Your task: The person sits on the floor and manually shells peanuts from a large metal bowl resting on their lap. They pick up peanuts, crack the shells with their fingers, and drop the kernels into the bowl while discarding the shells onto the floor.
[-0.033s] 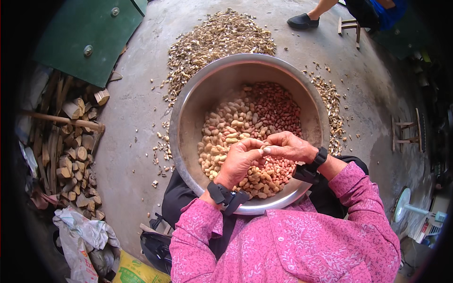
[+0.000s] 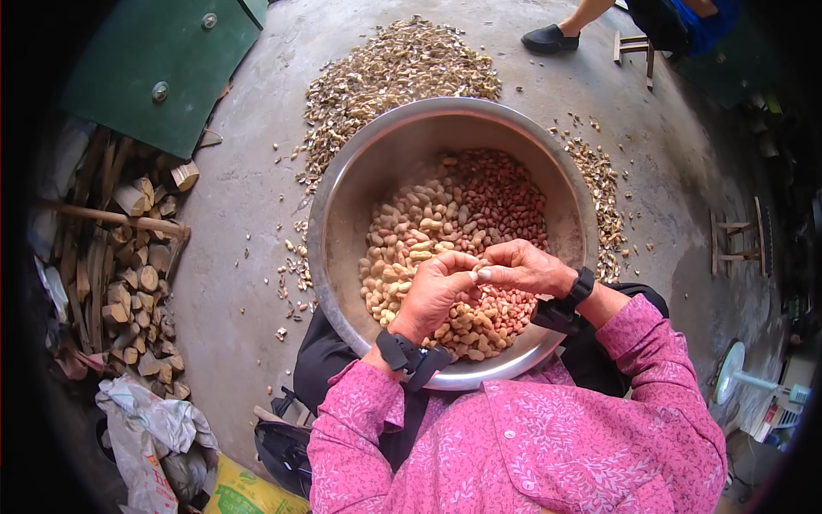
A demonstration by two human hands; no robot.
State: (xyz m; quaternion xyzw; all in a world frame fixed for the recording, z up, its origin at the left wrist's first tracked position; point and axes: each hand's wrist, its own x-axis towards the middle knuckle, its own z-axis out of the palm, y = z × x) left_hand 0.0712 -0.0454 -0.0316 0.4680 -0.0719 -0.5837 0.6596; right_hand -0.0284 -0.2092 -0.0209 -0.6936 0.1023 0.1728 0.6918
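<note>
A large metal basin (image 2: 569, 188) rests in my lap. Over it, my left hand (image 2: 435, 295) and my right hand (image 2: 533, 271) meet, thumbs and fingertips pinched on one small peanut (image 2: 481, 265), mostly hidden by the fingers. Beneath them, unshelled peanuts (image 2: 417, 206) fill the left side of the basin, with more of them (image 2: 473, 336) at the near side. Red-skinned shelled kernels (image 2: 505, 193) lie at the far right, and paler pink kernels (image 2: 511, 307) are just below my right hand. Both wrists wear black straps.
Empty shells form a big heap (image 2: 402, 64) beyond the basin and a smaller spill (image 2: 604, 201) to its right. Chopped firewood (image 2: 141, 291) is stacked at left. A person's shoe (image 2: 550, 39) and a wooden stool (image 2: 634, 47) stand far right. A fan (image 2: 730, 373) is near right.
</note>
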